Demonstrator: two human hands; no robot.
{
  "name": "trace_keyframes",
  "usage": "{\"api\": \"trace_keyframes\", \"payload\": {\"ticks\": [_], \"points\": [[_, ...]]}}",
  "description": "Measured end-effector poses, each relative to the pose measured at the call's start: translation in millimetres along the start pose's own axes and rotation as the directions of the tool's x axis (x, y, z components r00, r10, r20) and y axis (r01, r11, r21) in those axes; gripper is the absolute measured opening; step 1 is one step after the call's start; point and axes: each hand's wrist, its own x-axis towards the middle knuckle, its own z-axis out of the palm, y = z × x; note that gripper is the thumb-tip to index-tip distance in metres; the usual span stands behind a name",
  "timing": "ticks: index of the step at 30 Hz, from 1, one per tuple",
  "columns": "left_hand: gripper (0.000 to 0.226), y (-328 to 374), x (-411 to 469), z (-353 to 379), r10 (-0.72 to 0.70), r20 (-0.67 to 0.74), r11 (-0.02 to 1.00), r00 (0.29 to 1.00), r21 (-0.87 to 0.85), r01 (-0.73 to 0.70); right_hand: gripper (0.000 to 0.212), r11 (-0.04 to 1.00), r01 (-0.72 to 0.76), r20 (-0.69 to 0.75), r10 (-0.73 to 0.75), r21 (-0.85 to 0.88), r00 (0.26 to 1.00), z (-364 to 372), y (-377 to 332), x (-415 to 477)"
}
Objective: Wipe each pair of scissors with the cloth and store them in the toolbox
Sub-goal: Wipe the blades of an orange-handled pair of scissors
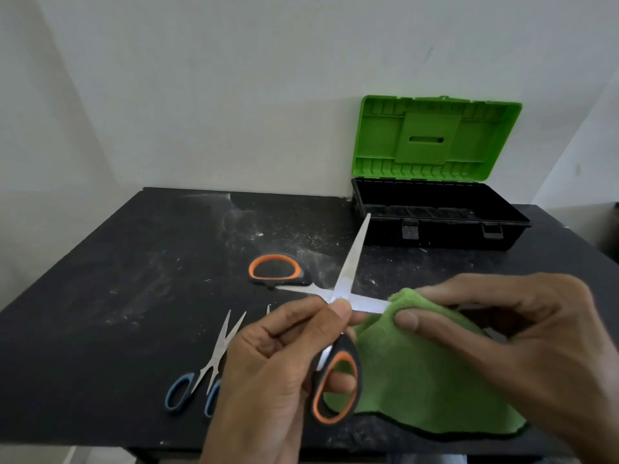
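Here, both hands work the orange-handled scissors [348,272] over the black counter [134,279].
The left hand [268,373] pinches the wide-open pair at its pivot, while the right hand [519,346] grips the green cloth [418,380] folded round one blade. Blue-handled scissors [207,366] lie just left of the left hand. The toolbox [445,237] stands at the back right, its green lid [435,139] raised.

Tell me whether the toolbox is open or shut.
Open. The toolbox has its green lid swung up and standing behind it, leaving the black bottom half uncovered.
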Motion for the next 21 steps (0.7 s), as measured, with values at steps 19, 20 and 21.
{"api": "trace_keyframes", "payload": {"ticks": [19,20,21], "points": [[0.013,-15.5,9.9,-11.7,0.224,0.024,0.966,0.974,0.125,-0.225,0.022,0.824,-0.434,0.231,0.372,0.364,0.899,5.2,15.5,9.4],[0.012,-16.2,10.1,-11.9,0.223,0.025,0.966,0.974,0.127,-0.225,0.021,0.82,-0.426,0.223,0.366,0.381,0.903,6.0,15.0,9.9],[0.011,-16.8,10.2,-11.7,0.219,0.029,0.967,0.975,0.128,-0.221,0.02,0.82,-0.42,0.22,0.36,0.389,0.907,8.0,13.8,10.8]]}}
